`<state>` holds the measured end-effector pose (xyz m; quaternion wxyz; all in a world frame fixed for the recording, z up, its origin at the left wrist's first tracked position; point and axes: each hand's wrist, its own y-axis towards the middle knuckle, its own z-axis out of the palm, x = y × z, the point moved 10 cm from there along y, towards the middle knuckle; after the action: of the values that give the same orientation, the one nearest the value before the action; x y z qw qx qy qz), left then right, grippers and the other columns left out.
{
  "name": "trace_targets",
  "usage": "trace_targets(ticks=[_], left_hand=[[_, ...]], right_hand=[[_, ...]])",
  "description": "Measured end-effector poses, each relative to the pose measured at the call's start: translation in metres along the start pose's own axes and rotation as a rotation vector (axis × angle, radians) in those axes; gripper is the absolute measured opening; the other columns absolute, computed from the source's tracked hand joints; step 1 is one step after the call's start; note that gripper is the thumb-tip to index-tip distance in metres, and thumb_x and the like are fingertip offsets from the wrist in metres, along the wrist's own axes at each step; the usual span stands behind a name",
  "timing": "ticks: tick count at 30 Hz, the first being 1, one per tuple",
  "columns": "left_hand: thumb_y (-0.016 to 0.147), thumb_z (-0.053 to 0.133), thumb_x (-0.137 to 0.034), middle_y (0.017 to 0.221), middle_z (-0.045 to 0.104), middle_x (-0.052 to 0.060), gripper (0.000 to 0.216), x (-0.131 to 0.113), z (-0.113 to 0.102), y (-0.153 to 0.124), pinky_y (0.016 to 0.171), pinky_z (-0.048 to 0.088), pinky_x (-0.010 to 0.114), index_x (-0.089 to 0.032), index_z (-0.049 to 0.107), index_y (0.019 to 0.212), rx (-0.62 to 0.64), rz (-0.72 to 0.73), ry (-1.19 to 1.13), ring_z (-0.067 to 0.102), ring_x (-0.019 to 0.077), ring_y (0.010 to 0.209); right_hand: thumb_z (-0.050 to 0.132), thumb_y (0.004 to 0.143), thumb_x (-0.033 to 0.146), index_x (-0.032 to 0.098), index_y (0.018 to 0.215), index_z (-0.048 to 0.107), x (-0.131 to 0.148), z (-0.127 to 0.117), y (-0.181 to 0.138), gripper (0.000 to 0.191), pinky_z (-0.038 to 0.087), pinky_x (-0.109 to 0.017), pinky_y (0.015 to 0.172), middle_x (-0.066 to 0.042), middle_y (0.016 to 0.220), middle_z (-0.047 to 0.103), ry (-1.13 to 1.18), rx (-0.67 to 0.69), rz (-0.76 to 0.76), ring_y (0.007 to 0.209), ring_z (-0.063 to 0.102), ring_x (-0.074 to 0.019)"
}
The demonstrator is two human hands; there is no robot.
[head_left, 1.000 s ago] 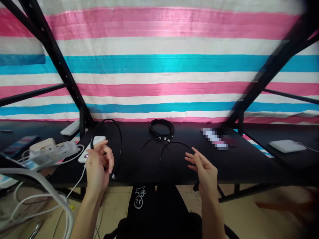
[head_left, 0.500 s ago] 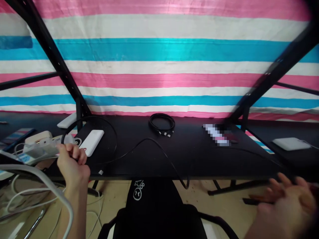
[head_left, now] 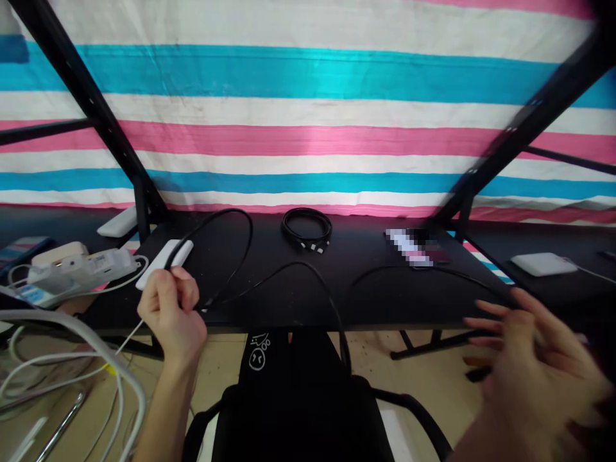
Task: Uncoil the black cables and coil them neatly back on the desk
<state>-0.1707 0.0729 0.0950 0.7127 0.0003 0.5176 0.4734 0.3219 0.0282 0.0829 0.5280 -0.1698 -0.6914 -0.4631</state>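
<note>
A thin black cable [head_left: 332, 301] winds in loose curves over the black table, and part of it sags past the front edge. My left hand [head_left: 173, 301] is closed around this cable near the white power bank [head_left: 166, 263], with a loop rising above the fist. A small metal-tipped end [head_left: 205, 310] lies near the table's front edge. On the right, my right hand [head_left: 534, 353] is slightly blurred, its outer fingers stretched out. A stretch of black cable runs into it between thumb and index finger; the grip itself is partly hidden.
A coiled black cable [head_left: 307, 224] with several plugs lies at the back. A phone [head_left: 409, 247], partly pixelated, is to its right. A white power strip [head_left: 91, 269] with adapters and white cords [head_left: 86, 340] crowds the left. Another white device [head_left: 543, 264] sits right, beyond the black frame [head_left: 505, 128].
My left hand has shifted right and its cable loop has moved with it. My right hand has risen towards the table edge, lifting its stretch of cable into an arc. The view has tilted down slightly.
</note>
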Motion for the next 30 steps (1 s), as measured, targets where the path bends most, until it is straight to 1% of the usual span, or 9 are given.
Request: trace_targets(ticks=[2, 7, 10, 12, 17, 20, 23, 26, 30], left_hand=[[0.082, 0.062, -0.032, 0.04, 0.033, -0.008, 0.037, -0.013, 0.014, -0.009, 0.037, 0.013, 0.024, -0.017, 0.045, 0.053, 0.063, 0.041, -0.015, 0.02, 0.0041, 0.034], [0.089, 0.055, -0.028, 0.044, 0.034, -0.007, 0.037, -0.041, 0.037, -0.026, 0.039, 0.014, 0.024, -0.015, 0.047, 0.054, 0.153, 0.088, -0.06, 0.019, 0.0041, 0.036], [0.09, 0.054, -0.032, 0.045, 0.035, -0.007, 0.037, -0.051, 0.042, -0.033, 0.04, 0.016, 0.025, -0.015, 0.053, 0.057, 0.145, 0.109, -0.048, 0.02, 0.0039, 0.036], [0.089, 0.055, -0.035, 0.043, 0.034, -0.007, 0.036, -0.055, 0.042, -0.035, 0.04, 0.017, 0.025, -0.015, 0.055, 0.059, 0.118, 0.105, -0.049, 0.02, 0.004, 0.036], [0.081, 0.065, -0.042, 0.044, 0.034, -0.007, 0.037, -0.06, 0.031, -0.027, 0.038, 0.011, 0.027, -0.016, 0.053, 0.058, 0.034, 0.08, -0.132, 0.016, 0.0038, 0.035], [0.078, 0.067, -0.046, 0.043, 0.031, -0.008, 0.037, -0.061, 0.021, -0.02, 0.039, 0.007, 0.029, -0.017, 0.053, 0.061, -0.057, 0.042, -0.143, 0.012, 0.0045, 0.036], [0.077, 0.068, -0.048, 0.044, 0.03, -0.009, 0.04, -0.061, 0.021, -0.019, 0.038, 0.006, 0.029, -0.016, 0.05, 0.061, -0.084, 0.017, -0.122, 0.01, 0.0048, 0.036], [0.08, 0.064, -0.048, 0.045, 0.028, -0.009, 0.04, -0.06, 0.024, -0.018, 0.039, 0.007, 0.029, -0.017, 0.047, 0.061, -0.054, 0.019, -0.072, 0.01, 0.0054, 0.037], [0.088, 0.056, -0.038, 0.049, 0.028, -0.006, 0.038, -0.051, 0.018, -0.013, 0.04, 0.009, 0.028, -0.018, 0.042, 0.058, -0.033, 0.015, 0.013, 0.013, 0.0067, 0.039]], right_hand=[[0.061, 0.082, 0.039, 0.02, 0.108, 0.069, 0.016, 0.03, -0.016, 0.033, 0.04, -0.022, 0.035, -0.007, 0.08, 0.069, 0.058, 0.048, 0.012, 0.052, 0.061, -0.013], [0.056, 0.087, 0.039, 0.02, 0.114, 0.066, 0.031, 0.112, -0.062, 0.035, 0.057, -0.025, 0.056, -0.008, 0.095, 0.071, 0.193, 0.382, 0.112, 0.076, 0.069, -0.0168], [0.064, 0.081, 0.034, 0.021, 0.12, 0.062, 0.037, 0.144, -0.087, 0.04, 0.058, -0.03, 0.075, -0.008, 0.104, 0.07, 0.22, 0.55, 0.143, 0.085, 0.069, -0.0171], [0.071, 0.075, 0.029, 0.022, 0.126, 0.057, 0.038, 0.157, -0.098, 0.053, 0.059, -0.028, 0.073, -0.008, 0.11, 0.067, 0.227, 0.621, 0.161, 0.084, 0.069, -0.0175], [0.06, 0.082, 0.035, 0.022, 0.136, 0.044, 0.028, 0.157, -0.099, 0.059, 0.049, -0.022, 0.041, -0.012, 0.125, 0.057, 0.129, 0.637, 0.162, 0.055, 0.061, -0.0087], [0.057, 0.083, 0.041, 0.016, 0.134, 0.046, 0.019, 0.152, -0.096, 0.058, 0.043, -0.023, 0.04, -0.011, 0.106, 0.065, 0.041, 0.662, 0.182, 0.041, 0.044, -0.0042], [0.056, 0.083, 0.044, 0.012, 0.133, 0.048, 0.017, 0.153, -0.098, 0.059, 0.042, -0.024, 0.046, -0.004, 0.075, 0.067, -0.029, 0.722, 0.205, 0.045, 0.045, -0.0086], [0.058, 0.082, 0.044, 0.01, 0.112, 0.063, 0.025, 0.156, -0.101, 0.046, 0.043, -0.025, 0.055, 0.001, 0.056, 0.057, -0.083, 0.791, 0.161, 0.053, 0.049, -0.0116], [0.061, 0.078, 0.044, 0.013, 0.092, 0.07, 0.033, 0.146, -0.091, 0.036, 0.037, -0.022, 0.047, 0.005, 0.051, 0.043, -0.105, 0.761, 0.123, 0.048, 0.04, -0.0091]])
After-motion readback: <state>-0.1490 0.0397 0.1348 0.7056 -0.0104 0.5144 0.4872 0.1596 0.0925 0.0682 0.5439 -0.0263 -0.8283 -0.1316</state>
